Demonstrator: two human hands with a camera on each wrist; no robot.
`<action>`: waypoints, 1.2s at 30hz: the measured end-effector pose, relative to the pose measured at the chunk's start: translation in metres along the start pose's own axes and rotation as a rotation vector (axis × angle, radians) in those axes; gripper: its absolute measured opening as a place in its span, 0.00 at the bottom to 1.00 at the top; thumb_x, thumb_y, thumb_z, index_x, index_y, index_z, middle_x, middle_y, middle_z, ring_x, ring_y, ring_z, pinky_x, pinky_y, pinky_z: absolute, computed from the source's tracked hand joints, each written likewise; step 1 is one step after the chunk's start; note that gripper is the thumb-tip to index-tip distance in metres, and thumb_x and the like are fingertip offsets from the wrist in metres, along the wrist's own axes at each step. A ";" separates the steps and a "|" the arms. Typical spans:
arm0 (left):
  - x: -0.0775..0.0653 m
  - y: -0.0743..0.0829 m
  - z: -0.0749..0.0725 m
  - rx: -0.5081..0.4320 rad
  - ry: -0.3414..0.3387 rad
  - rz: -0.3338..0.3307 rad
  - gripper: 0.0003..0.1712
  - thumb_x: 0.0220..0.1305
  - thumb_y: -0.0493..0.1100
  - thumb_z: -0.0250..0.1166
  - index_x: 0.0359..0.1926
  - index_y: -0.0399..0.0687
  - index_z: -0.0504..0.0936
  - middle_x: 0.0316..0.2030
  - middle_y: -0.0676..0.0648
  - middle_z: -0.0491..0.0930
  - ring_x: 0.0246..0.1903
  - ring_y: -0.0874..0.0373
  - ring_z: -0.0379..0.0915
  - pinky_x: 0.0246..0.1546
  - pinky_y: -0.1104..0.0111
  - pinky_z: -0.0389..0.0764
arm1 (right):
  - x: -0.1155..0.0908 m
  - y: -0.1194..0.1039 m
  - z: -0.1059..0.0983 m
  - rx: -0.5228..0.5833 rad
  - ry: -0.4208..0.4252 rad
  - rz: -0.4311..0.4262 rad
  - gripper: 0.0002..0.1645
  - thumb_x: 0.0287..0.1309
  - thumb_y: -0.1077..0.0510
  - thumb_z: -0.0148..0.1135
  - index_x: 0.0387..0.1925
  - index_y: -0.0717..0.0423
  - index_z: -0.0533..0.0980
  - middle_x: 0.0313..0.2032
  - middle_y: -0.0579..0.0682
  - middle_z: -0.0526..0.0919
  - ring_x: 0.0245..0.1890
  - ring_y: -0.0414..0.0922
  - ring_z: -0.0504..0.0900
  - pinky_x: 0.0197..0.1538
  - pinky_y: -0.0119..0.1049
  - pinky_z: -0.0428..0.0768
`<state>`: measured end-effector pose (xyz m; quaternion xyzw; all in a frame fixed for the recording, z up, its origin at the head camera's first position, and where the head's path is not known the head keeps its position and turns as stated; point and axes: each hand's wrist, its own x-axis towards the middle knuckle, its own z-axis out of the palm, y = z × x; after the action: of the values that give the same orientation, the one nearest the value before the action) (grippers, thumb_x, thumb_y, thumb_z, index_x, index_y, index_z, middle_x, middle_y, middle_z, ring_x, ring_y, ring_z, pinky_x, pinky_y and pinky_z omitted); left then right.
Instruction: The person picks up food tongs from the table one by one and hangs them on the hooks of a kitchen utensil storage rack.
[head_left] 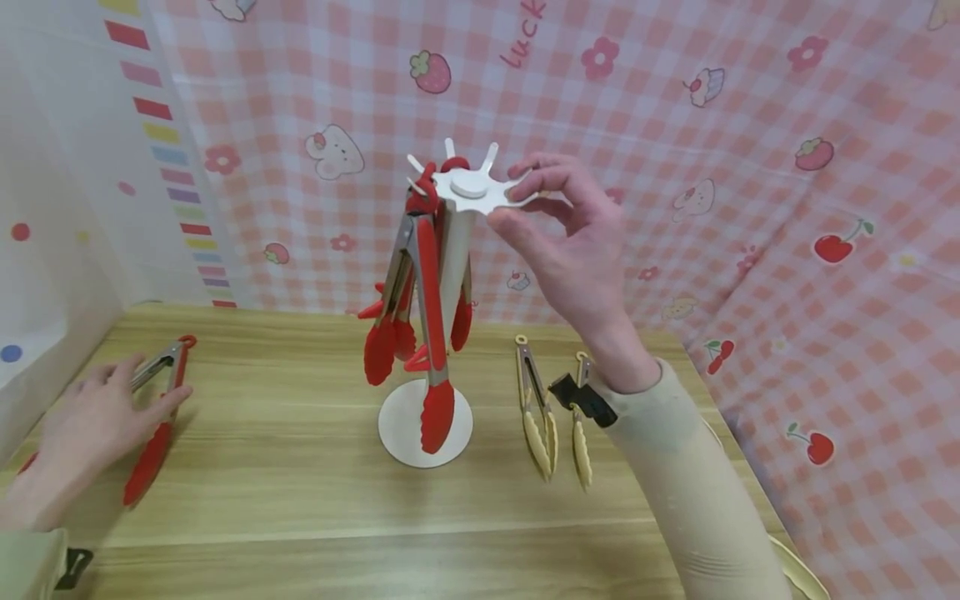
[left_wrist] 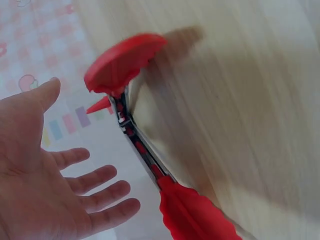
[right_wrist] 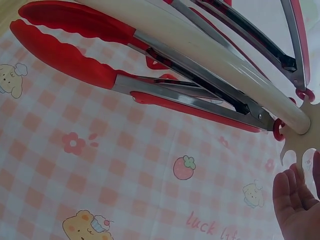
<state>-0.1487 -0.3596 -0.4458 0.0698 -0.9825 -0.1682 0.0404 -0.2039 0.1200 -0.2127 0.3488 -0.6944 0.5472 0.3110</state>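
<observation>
My right hand [head_left: 581, 237] pinches the edge of the white hook plate [head_left: 491, 198] on top of a stand, thumb below and fingers above. Several red-tipped tongs [head_left: 437, 408] hang by their red loops from the plate's hooks, around the pole [right_wrist: 225, 55]. At the left of the table, my left hand [head_left: 93, 421] hovers with fingers spread beside another pair of red tongs [head_left: 153, 458]. In the left wrist view, that open palm [left_wrist: 45, 190] faces the red tongs [left_wrist: 200, 212] and holds nothing.
Cream-tipped tongs [head_left: 533, 429] lie right of the stand's round base [head_left: 396, 433], with a second cream pair [head_left: 582, 454] partly behind my right wrist. Another cream piece [head_left: 798, 571] shows at the lower right. A checked cloth [head_left: 465, 108] hangs behind the wooden table [head_left: 300, 500].
</observation>
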 end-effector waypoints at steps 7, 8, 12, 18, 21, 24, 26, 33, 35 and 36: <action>0.007 -0.011 0.002 0.043 -0.064 -0.002 0.59 0.72 0.74 0.53 0.70 0.18 0.57 0.60 0.09 0.60 0.55 0.12 0.60 0.54 0.24 0.68 | -0.001 -0.004 0.003 -0.041 -0.002 -0.018 0.15 0.53 0.72 0.76 0.38 0.76 0.76 0.47 0.64 0.82 0.52 0.42 0.82 0.55 0.34 0.87; 0.008 -0.012 0.002 0.047 -0.071 -0.006 0.60 0.72 0.75 0.52 0.70 0.18 0.57 0.59 0.09 0.60 0.54 0.12 0.60 0.53 0.24 0.68 | -0.001 -0.004 0.003 -0.050 -0.003 -0.024 0.16 0.53 0.72 0.76 0.38 0.76 0.76 0.47 0.66 0.82 0.52 0.42 0.82 0.55 0.34 0.87; 0.011 -0.016 0.004 0.055 -0.082 -0.004 0.60 0.71 0.75 0.53 0.69 0.17 0.57 0.58 0.09 0.61 0.53 0.12 0.62 0.51 0.26 0.70 | -0.001 -0.006 0.004 -0.083 -0.002 -0.045 0.16 0.52 0.71 0.77 0.37 0.75 0.77 0.46 0.69 0.81 0.51 0.40 0.82 0.56 0.34 0.86; 0.013 -0.018 0.004 0.077 -0.127 -0.018 0.61 0.70 0.77 0.53 0.67 0.17 0.58 0.52 0.10 0.67 0.46 0.16 0.71 0.33 0.38 0.78 | -0.003 -0.008 0.007 -0.092 0.012 -0.065 0.20 0.56 0.62 0.78 0.36 0.73 0.76 0.45 0.68 0.81 0.47 0.39 0.81 0.54 0.34 0.85; 0.014 -0.019 0.004 0.083 -0.153 -0.023 0.61 0.68 0.78 0.54 0.63 0.17 0.60 0.45 0.14 0.71 0.37 0.23 0.75 0.24 0.49 0.76 | -0.004 -0.008 0.010 -0.091 0.022 -0.081 0.34 0.59 0.43 0.77 0.35 0.73 0.75 0.44 0.67 0.81 0.46 0.39 0.80 0.52 0.34 0.85; 0.015 -0.020 0.004 0.078 -0.166 -0.015 0.60 0.68 0.78 0.54 0.60 0.17 0.61 0.40 0.16 0.72 0.32 0.30 0.75 0.24 0.53 0.74 | -0.004 -0.008 0.012 -0.087 0.039 -0.096 0.46 0.56 0.28 0.70 0.34 0.73 0.74 0.42 0.66 0.80 0.46 0.38 0.79 0.51 0.33 0.85; 0.015 -0.020 0.004 0.075 -0.166 -0.016 0.59 0.69 0.77 0.54 0.59 0.17 0.61 0.38 0.17 0.72 0.30 0.34 0.73 0.23 0.54 0.74 | -0.004 -0.008 0.014 -0.082 0.050 -0.102 0.48 0.55 0.26 0.69 0.34 0.73 0.74 0.41 0.65 0.80 0.46 0.37 0.79 0.51 0.32 0.85; 0.014 -0.016 0.003 0.090 -0.196 -0.063 0.63 0.66 0.79 0.57 0.55 0.13 0.61 0.39 0.16 0.70 0.29 0.35 0.71 0.22 0.55 0.74 | -0.005 -0.010 0.017 -0.091 0.072 -0.101 0.49 0.55 0.25 0.68 0.32 0.72 0.73 0.41 0.66 0.79 0.45 0.37 0.79 0.49 0.31 0.85; 0.014 -0.014 0.004 0.095 -0.195 -0.079 0.62 0.65 0.79 0.58 0.52 0.13 0.62 0.37 0.17 0.69 0.28 0.36 0.70 0.22 0.56 0.73 | -0.005 -0.011 0.017 -0.098 0.079 -0.102 0.49 0.56 0.25 0.68 0.32 0.72 0.73 0.41 0.65 0.79 0.45 0.38 0.79 0.49 0.31 0.85; 0.014 -0.014 0.005 0.098 -0.194 -0.084 0.62 0.65 0.78 0.58 0.52 0.13 0.62 0.38 0.17 0.69 0.29 0.35 0.71 0.22 0.55 0.73 | -0.005 -0.011 0.017 -0.102 0.083 -0.104 0.49 0.56 0.24 0.67 0.32 0.72 0.73 0.41 0.65 0.79 0.45 0.38 0.79 0.49 0.31 0.85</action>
<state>-0.1612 -0.3728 -0.4539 0.0964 -0.9849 -0.1277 -0.0654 -0.1930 0.1023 -0.2150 0.3451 -0.6889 0.5082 0.3847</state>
